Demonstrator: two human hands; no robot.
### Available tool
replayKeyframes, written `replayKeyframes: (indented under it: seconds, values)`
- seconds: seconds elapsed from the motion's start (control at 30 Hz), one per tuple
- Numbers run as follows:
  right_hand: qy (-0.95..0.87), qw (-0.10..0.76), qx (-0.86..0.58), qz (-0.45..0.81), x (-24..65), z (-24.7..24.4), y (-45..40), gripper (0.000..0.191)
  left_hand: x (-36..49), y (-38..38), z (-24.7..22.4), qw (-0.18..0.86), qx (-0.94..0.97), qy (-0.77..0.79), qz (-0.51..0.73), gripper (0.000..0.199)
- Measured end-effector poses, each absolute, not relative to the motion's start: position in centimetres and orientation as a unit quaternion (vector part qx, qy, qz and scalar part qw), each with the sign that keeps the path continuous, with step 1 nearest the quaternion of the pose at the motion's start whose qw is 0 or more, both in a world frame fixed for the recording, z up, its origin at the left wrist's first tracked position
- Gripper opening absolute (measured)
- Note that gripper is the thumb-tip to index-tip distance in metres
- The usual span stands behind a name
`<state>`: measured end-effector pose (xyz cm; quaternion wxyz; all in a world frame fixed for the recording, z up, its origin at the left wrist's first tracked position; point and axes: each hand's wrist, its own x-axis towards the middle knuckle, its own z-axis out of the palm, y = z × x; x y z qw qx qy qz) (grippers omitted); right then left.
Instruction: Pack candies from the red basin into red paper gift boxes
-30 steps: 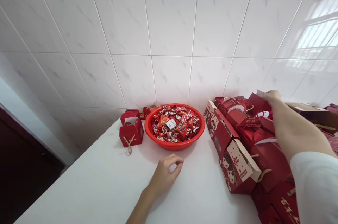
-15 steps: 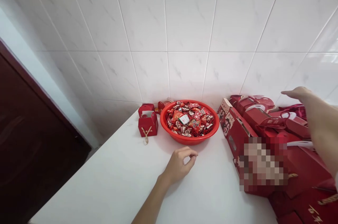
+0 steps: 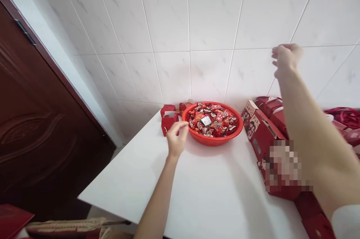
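Observation:
My left hand [image 3: 177, 139] is just in front of a small red gift box [image 3: 168, 122] with an open top, beside the left rim of a red plastic bowl [image 3: 213, 140]. Its fingers are curled together; whether they touch the box is hidden. Wrapped candies [image 3: 218, 119] in mostly red wrappers fill the bowl, with one white and green packet [image 3: 206, 120] on top. Up in front of the tiled wall, my right hand [image 3: 287, 58] hangs above the table with its fingers bent inward, slightly blurred. Nothing shows in it.
Larger red gift boxes [image 3: 260, 137] crowd the table's right side, partly behind my right forearm. Dark red shiny fabric [image 3: 344, 116] lies farther right. The white table [image 3: 202, 194] meets the tiled wall. A brown door [image 3: 47, 126] stands left; woven cord [image 3: 67, 224] shows at the bottom left.
My left hand has moved forward and left, from the table in front of the bowl to the small box. My right hand has risen and swung left from over the boxes, its fingers now bent.

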<state>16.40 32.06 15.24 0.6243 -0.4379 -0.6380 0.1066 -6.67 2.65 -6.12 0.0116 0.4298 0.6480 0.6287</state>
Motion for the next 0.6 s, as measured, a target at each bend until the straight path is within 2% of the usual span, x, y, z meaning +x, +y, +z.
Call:
replayKeyframes:
  seconds: [0.07,0.17,0.23,0.4,0.5,0.6]
  values:
    - [-0.594,0.655,-0.371,0.285,14.4,14.0,29.2,0.031,-9.8,3.0,-4.5,-0.028,0.336,0.705,0.624,0.023]
    - [-0.59,0.655,-0.266,0.39,12.2,10.6,23.2,0.021,-14.8,4.3,-2.4,-0.058,0.269,0.784,0.557,0.017]
    - [-0.612,0.627,-0.218,0.43,11.5,7.9,19.2,0.016,-17.4,5.4,-1.7,-0.027,0.262,0.829,0.494,0.01]
    - [-0.639,0.553,-0.21,0.492,11.5,2.9,13.6,0.024,-20.0,7.5,-2.0,0.134,0.3,0.884,0.333,0.025]
    - [-0.657,0.511,-0.227,0.506,12.2,1.7,13.3,0.027,-19.7,7.6,-2.3,0.196,0.313,0.872,0.321,0.024]
    - [-0.673,0.487,-0.236,0.504,12.8,1.3,13.7,0.029,-19.1,6.6,-2.3,0.214,0.312,0.864,0.333,0.021]
